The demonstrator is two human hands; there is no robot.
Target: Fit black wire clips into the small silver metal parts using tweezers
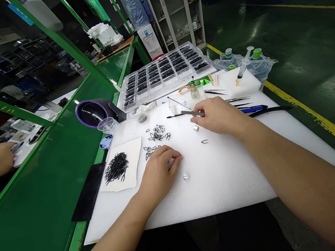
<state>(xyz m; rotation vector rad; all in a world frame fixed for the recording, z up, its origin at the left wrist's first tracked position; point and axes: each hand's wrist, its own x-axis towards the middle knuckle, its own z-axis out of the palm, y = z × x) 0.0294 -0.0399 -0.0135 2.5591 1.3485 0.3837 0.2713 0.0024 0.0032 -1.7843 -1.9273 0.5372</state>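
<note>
My right hand (216, 116) rests on the white foam sheet (231, 174) and grips a pair of dark tweezers (192, 113), their tips pointing left. A small metal block (196, 128) lies just below that hand, with a single black U-shaped clip (204, 141) nearby. My left hand (160, 172) lies curled on the foam beside a tangled cluster of black wire clips (158, 134). Its fingertips are close to a small silver part (185, 176). Further left, a heap of black pieces (116, 167) sits on a white paper sheet (131, 156).
A compartment tray of black parts (162, 73) stands behind the foam. Around it are a clear acrylic box (178, 105), a small glass bottle (194, 91), syringes (242, 69) and more tools (253, 109). A co-worker's hand (1, 158) shows at far left, beyond the green bench.
</note>
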